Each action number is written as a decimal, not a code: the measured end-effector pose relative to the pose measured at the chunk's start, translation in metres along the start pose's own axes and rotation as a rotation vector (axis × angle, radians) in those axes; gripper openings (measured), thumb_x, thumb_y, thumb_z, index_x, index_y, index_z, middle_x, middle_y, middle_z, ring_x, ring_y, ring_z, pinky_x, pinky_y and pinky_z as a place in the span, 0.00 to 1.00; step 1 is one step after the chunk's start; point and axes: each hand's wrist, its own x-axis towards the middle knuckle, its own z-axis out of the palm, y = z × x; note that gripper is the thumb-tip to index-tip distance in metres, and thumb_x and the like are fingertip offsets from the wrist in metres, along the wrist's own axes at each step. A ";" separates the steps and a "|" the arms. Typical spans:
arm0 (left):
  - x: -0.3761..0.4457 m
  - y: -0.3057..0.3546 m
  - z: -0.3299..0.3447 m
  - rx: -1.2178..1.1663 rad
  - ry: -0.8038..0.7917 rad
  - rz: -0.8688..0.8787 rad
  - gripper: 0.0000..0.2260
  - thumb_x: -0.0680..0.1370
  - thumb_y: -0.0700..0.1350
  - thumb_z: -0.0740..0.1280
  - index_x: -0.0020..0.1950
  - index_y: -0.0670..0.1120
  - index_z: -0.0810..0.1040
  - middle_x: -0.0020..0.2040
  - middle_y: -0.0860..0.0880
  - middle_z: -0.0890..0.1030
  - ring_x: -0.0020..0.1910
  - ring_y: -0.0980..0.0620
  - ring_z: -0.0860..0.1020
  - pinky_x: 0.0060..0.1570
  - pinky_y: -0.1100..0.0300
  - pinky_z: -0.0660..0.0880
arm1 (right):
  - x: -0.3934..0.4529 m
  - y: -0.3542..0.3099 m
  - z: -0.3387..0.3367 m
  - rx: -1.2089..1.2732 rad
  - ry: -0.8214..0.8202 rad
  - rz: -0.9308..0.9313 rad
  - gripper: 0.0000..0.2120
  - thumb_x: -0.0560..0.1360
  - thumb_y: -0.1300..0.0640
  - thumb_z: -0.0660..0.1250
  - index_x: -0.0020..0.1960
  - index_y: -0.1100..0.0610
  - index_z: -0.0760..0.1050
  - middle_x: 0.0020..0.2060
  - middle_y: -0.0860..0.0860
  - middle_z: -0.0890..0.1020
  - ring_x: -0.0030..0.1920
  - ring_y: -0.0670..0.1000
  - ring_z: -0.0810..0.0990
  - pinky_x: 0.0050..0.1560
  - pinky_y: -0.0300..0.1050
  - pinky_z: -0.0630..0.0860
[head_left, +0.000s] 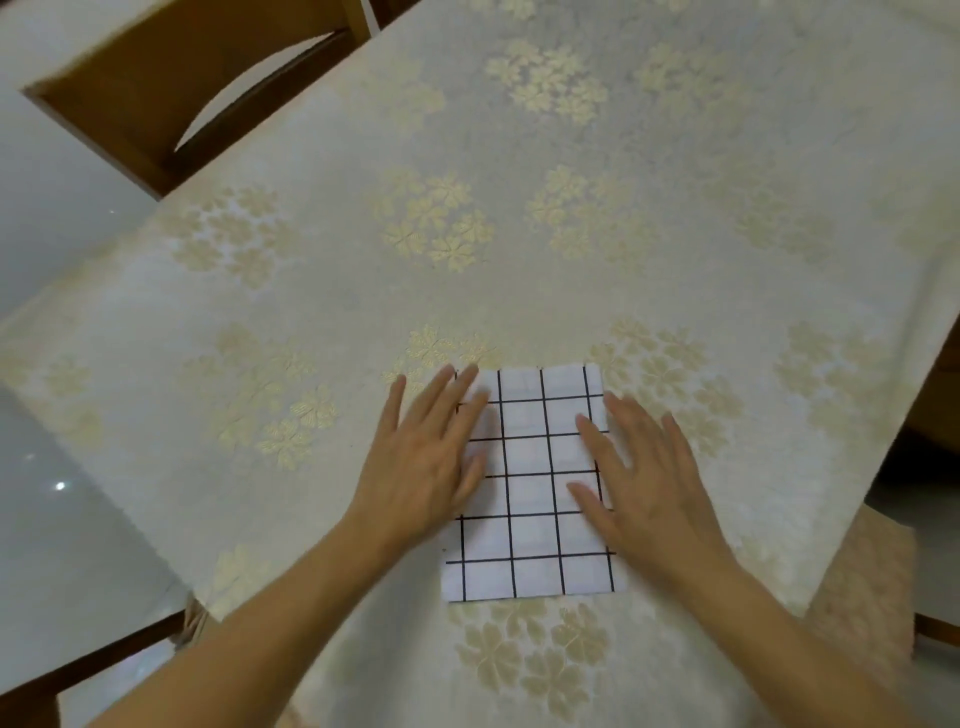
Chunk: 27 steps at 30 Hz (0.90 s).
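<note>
Both flat, open hands, left hand (423, 457) and right hand (647, 478), smooth the folded checked cloth (530, 499) at lower centre; next probably another fold.

cloth: white folded cloth (530, 483) with black grid lines, flat on the floral tablecloth (322, 312)
left hand (426, 457): fingers straight, pressing the cloth's left edge
right hand (644, 483): fingers straight, flat on its right edge
chair: wooden chair (171, 88) at upper left

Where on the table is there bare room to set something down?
Beyond the checked cloth the table is bare toward the chair; also left of the left hand. Tightest: between right hand and the table's right edge.
</note>
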 end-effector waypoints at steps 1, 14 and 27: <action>0.012 -0.007 -0.005 0.003 0.009 -0.016 0.25 0.82 0.56 0.52 0.77 0.47 0.65 0.79 0.46 0.63 0.78 0.46 0.61 0.76 0.37 0.55 | 0.013 0.008 -0.004 -0.011 0.004 -0.017 0.28 0.81 0.41 0.52 0.75 0.56 0.67 0.77 0.59 0.63 0.78 0.57 0.59 0.77 0.58 0.52; 0.071 -0.014 0.001 0.000 0.018 0.040 0.14 0.78 0.49 0.64 0.59 0.43 0.74 0.71 0.41 0.70 0.69 0.41 0.71 0.68 0.35 0.66 | 0.115 0.017 -0.012 -0.080 -0.011 -0.269 0.15 0.73 0.53 0.75 0.55 0.56 0.77 0.64 0.60 0.78 0.69 0.62 0.74 0.69 0.63 0.68; 0.076 -0.012 0.004 -0.036 0.004 0.091 0.15 0.77 0.50 0.58 0.58 0.43 0.74 0.74 0.40 0.68 0.73 0.40 0.66 0.68 0.32 0.64 | 0.126 0.010 -0.009 -0.046 -0.164 -0.218 0.11 0.83 0.49 0.57 0.56 0.57 0.69 0.77 0.61 0.60 0.79 0.62 0.50 0.76 0.67 0.49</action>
